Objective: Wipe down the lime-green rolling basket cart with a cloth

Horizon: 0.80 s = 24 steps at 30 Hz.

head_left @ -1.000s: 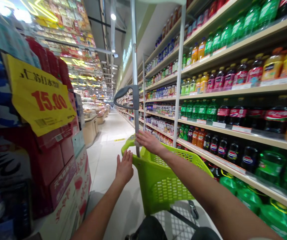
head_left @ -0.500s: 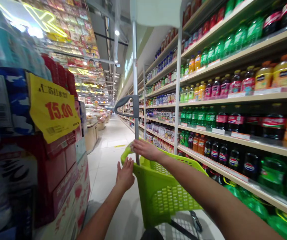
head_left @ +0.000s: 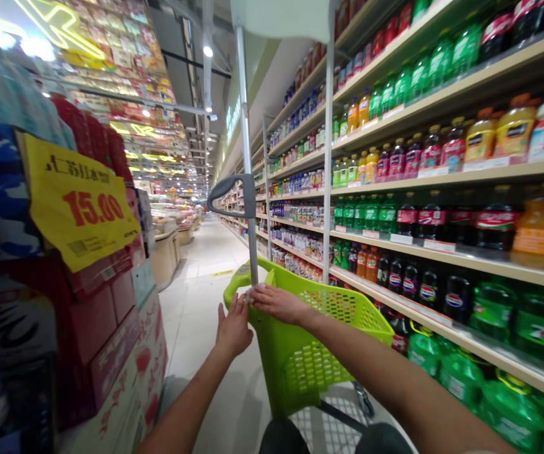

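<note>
The green basket [head_left: 300,366] of the shopping cart stands in the aisle right in front of the person, its near rim at the middle of the view and its mesh inside open to sight. Against half a second ago it sits a little further left and shows more of its inside. The grey pole [head_left: 242,126] that rises from its rim has shifted left with it, as has the grey handle [head_left: 227,191] on that pole.

The right hand [head_left: 276,304] has sunk from slightly above the rim to lie flat on it at the foot of the pole. It is palm down with the fingers stretched out to the left, not curled around anything. The left hand [head_left: 234,328] has closed in: a second ago it was clear of the basket, and now its raised, spread fingers touch the rim, with their tips meeting the tips of the right hand. Both hands are released and grasp nothing. Both forearms reach forward from below, the right one crossing in from the lower right.

Shelves [head_left: 442,243] of drink bottles run along the right. On the left hangs a yellow price sign [head_left: 80,205] over stacked red cartons [head_left: 106,315]. The pale floor [head_left: 201,302] runs ahead between them.
</note>
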### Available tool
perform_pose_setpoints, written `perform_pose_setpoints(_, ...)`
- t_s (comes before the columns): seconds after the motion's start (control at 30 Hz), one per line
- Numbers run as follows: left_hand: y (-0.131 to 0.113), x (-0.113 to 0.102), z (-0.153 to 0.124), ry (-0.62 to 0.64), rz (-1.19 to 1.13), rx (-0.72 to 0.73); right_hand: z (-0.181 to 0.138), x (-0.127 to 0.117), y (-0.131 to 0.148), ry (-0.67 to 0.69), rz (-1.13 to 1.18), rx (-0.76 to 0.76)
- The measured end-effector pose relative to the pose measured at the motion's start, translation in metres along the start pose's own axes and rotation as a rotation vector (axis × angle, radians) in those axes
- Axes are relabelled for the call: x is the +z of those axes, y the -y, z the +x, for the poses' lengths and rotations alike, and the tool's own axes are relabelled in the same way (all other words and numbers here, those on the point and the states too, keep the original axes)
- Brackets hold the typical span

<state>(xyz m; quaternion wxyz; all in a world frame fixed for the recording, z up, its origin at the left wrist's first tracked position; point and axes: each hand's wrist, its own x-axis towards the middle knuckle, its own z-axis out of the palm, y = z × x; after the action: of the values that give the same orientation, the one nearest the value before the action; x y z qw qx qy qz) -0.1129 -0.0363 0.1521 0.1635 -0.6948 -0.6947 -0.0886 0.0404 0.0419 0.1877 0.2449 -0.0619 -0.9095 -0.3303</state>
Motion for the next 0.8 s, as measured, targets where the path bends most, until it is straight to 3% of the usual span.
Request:
perform_pose_setpoints(0.07, -0.001, 0.000, 0.001, 0.002, 0.007, 0.000, 0.015, -0.014, -0.016, -0.037, -0.011, 0.056)
perform_pose_setpoints(0.2, -0.005, 0.000, 0.002, -0.007, 0.007, 0.000, 0.058, -0.055, -0.058, -0.240, 0.007, 0.336)
perform_pose_setpoints(0.27, -0.005, 0.000, 0.002, -0.015, 0.000, 0.004, 0.059, -0.059, -0.060, -0.295, 0.068, 0.390)
perform_pose_setpoints(0.4, -0.006, 0.001, 0.002, -0.045, -0.007, 0.010, 0.015, -0.017, -0.014, -0.242, 0.159, 0.370)
perform_pose_setpoints(0.57, -0.014, 0.010, 0.002, -0.144, -0.016, -0.029, -0.028, 0.047, 0.052, -0.281, 0.176, 0.739)
perform_pose_setpoints(0.7, -0.020, 0.019, 0.001, -0.239, -0.024, -0.015, -0.048, 0.060, 0.068, -0.264, 0.254, 0.741)
perform_pose_setpoints(0.8, -0.020, 0.024, -0.001, -0.259, -0.028, 0.013, -0.092, 0.059, 0.063, -0.230, 0.277, 0.840)
